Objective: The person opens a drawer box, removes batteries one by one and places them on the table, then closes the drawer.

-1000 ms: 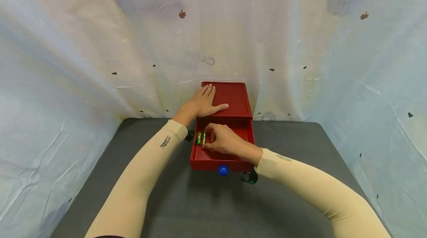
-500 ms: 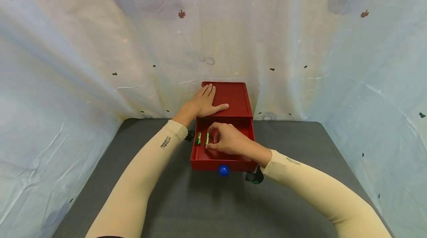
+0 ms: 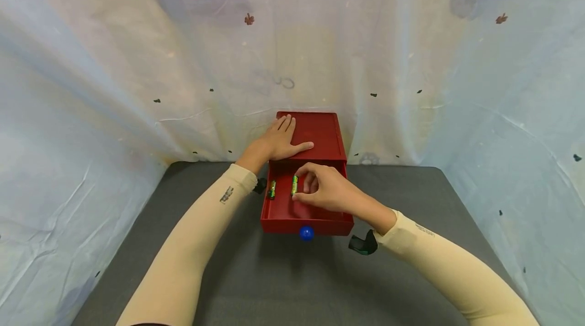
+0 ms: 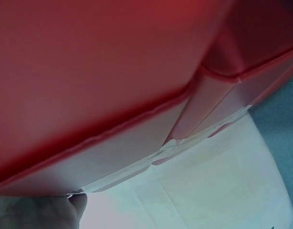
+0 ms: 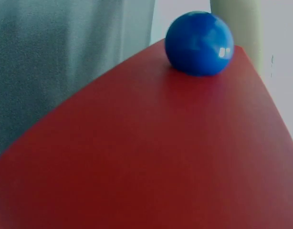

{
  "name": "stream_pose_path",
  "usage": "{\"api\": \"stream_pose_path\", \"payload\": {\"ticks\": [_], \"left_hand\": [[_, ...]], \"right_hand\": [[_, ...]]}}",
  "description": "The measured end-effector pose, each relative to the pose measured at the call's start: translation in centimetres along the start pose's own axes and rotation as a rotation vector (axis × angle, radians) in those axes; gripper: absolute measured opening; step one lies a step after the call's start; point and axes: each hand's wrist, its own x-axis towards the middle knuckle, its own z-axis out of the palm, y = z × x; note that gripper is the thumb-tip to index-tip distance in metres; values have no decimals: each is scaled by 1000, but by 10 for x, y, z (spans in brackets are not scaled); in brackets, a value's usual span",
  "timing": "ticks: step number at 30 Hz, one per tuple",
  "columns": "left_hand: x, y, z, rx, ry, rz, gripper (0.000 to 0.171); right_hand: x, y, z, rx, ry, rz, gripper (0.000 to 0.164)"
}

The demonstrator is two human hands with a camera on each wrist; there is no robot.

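Observation:
A red box [image 3: 320,130] stands at the back of the table, its drawer [image 3: 283,225] pulled out toward me. My left hand [image 3: 281,140] lies flat on the box top, fingers spread. Over the drawer, my right hand [image 3: 326,186] pinches a green battery [image 3: 294,185] lengthwise between thumb and forefinger. A second green battery [image 3: 272,189] lies along the drawer's left wall. The round blue knob [image 3: 306,233] sits on the drawer front; the right wrist view shows this blue knob [image 5: 199,44] on the red front panel [image 5: 137,143] up close.
The dark grey table [image 3: 292,280] reaches forward and to both sides of the box. A pale patterned curtain [image 3: 320,52] hangs right behind the box and along both sides. Black straps with small devices [image 3: 363,242] are worn at the wrists.
My right hand has moved to the right with the pinched battery, away from the second one by the left wall. My left hand has stayed in place on the box.

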Motion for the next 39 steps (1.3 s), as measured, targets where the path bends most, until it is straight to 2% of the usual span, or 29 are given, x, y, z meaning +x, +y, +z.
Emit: {"api": "stream_pose_path", "payload": {"ticks": [17,25,39], "left_hand": [[0,-1,-1,-14,-13,-5,110],[0,0,-2,3,-11,0,109],[0,-1,-1,0,-6,13,109]], "right_hand": [[-29,6,-29,27,110,-44,45],[-40,17,-40,38,125,-36,44],[-59,43,-58,-3,179,4,48]]}}
